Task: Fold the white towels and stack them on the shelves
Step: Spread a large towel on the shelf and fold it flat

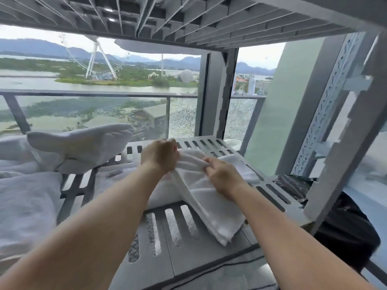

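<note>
On slotted shelf [188, 233]: white towel [201, 197], both hands' fingers [211, 167] gripping; no legible txt.

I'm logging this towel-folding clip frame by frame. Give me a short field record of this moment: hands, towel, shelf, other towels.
left hand: closed on the white towel's upper edge
right hand: pinching the same towel nearer the camera
white towel: partly folded, one end draped toward the shelf's front
shelf: grey, slotted, towel resting on it
other towels: loose white heap at the shelf's left
shelf above: slatted underside visible
</note>
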Available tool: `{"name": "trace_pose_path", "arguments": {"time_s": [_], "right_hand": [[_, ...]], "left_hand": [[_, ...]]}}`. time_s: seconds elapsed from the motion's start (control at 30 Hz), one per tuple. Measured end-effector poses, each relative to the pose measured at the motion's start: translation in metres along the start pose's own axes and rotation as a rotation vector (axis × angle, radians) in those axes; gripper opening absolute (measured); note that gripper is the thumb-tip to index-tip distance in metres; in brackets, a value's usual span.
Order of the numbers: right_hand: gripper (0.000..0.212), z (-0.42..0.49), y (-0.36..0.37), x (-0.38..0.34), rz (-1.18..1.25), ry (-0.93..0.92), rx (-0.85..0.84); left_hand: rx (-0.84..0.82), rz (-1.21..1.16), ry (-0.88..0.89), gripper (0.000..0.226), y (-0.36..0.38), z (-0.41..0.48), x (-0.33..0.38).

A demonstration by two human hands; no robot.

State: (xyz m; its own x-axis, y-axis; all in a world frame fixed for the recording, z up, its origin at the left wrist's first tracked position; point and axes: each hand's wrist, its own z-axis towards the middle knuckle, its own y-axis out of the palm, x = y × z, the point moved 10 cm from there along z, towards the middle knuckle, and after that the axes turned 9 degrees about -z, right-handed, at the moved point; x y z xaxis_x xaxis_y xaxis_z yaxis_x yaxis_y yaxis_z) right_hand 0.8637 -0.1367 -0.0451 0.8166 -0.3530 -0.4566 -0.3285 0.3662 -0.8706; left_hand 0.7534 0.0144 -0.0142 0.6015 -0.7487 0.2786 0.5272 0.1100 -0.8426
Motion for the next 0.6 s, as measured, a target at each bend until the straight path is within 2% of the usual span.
{"name": "trace_pose_path", "arguments": {"time_s": [0.13, 0.2, 0.27, 0.33, 0.4, 0.5, 0.6], "right_hand": [[0.05, 0.002, 0.006, 0.004, -0.031, 0.062, -0.105], [0.054, 0.001, 0.007, 0.004, -0.014, 0.065, -0.195], [0.054, -0.003, 0.008, -0.001, 0.005, 0.034, -0.256], [0.053, -0.007, 0.007, -0.007, -0.048, -0.017, -0.218], [0.048, -0.013, 0.005, -0.01, -0.144, -0.07, -0.11], [0.033, -0.019, 0.002, -0.009, -0.173, -0.094, 0.013], [0.023, -0.017, -0.01, 0.0, -0.162, -0.057, 0.084]], "left_hand": [[-0.296, -0.29, -0.079, 0.022, 0.021, -0.024, -0.013], [-0.311, -0.374, -0.114, 0.017, 0.011, -0.04, -0.014], [-0.288, -0.313, -0.096, 0.017, -0.002, -0.054, -0.011], [-0.277, -0.208, -0.071, 0.016, -0.012, -0.067, -0.006], [-0.265, -0.166, -0.082, 0.014, -0.019, -0.081, 0.001], [-0.24, -0.067, -0.072, 0.025, -0.034, -0.094, 0.017], [-0.326, 0.07, -0.055, 0.028, -0.05, -0.111, 0.043]]}}
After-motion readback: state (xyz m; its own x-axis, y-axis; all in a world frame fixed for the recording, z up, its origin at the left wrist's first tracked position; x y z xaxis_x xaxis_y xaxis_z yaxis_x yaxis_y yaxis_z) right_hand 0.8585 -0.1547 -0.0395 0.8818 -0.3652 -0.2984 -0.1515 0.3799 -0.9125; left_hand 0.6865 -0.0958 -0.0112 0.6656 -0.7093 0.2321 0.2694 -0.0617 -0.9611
